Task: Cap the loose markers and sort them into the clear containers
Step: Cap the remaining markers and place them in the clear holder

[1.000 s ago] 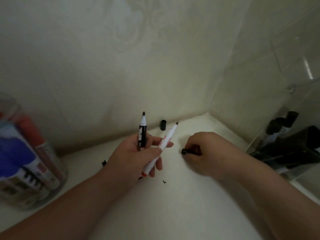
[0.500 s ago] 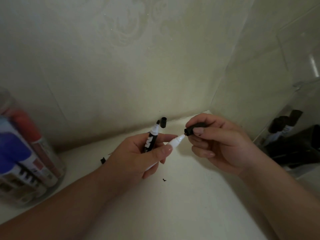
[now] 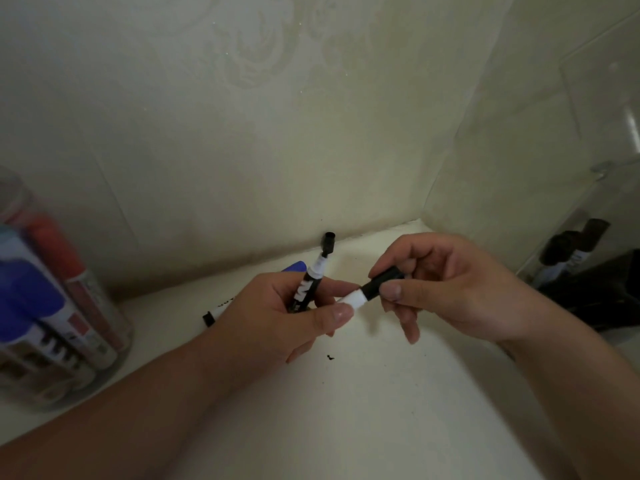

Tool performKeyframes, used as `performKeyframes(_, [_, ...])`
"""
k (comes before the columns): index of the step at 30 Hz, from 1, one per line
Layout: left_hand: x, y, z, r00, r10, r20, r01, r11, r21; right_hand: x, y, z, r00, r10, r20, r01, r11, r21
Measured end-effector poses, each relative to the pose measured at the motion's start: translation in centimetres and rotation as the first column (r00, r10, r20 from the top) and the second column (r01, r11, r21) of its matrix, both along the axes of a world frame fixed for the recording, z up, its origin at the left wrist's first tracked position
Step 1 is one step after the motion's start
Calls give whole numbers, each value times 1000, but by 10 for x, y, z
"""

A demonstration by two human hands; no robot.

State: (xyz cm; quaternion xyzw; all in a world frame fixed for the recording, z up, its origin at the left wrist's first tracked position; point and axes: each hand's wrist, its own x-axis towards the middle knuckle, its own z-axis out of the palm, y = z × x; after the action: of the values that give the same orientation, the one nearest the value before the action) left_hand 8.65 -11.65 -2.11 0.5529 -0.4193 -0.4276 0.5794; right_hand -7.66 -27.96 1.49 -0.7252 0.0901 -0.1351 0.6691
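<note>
Far left of the grip: round clear container [image 3: 119, 336] holding blue, red and other capped markers, well apart from the hands. Just left of the left hand [image 3: 273, 320], a marker end [image 3: 210, 316] pokes out on the surface, the rest hidden. Left hand is curled round two markers. The black marker [image 3: 304, 289] is uncapped, tip up toward the wall. The white marker [image 3: 353, 300] is clamped under the thumb, pointing right. Something blue [image 3: 296, 266] behind the knuckles, can't tell what. A loose cap [image 3: 328, 241] lies just past the black marker's tip, by the wall.

Right of the grip: right hand [image 3: 457, 292] pinches a black cap [image 3: 382, 283] between thumb and forefinger, over the white marker's nose. Can't tell if it is fully seated. Far right: second clear container [image 3: 575, 244] with dark markers.

Risks, as I judge them:
- A cap pushed on at an angle may not seat and could pop off later.
- A hard push with two markers in one fist could slip one out.
- The bare black tip is near the fingers and wall, so a twist smears ink.
</note>
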Motion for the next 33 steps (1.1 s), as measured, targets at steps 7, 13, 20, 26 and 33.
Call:
performKeyframes(7, [3, 4, 2, 997, -78, 26, 77, 997, 20, -3, 6, 5, 997, -5, -82, 5, 1000, 6])
performKeyframes(13, [8, 4, 1, 985, -164, -57, 164, 986, 0, 1, 13, 5, 997, -49, -58, 47, 998, -33])
performKeyframes(20, [1, 6, 1, 998, -66, -12, 66, 998, -1, 2, 19, 8, 985, -100, -141, 101, 995, 2])
performKeyframes(26, [1, 6, -2, 999, -46, 19, 46, 999, 10, 4, 24, 13, 970, -107, -217, 118, 992, 38])
performKeyframes(33, [0, 4, -3, 997, -68, 46, 68, 998, -7, 7, 27, 16, 930, -140, -341, 151, 988, 6])
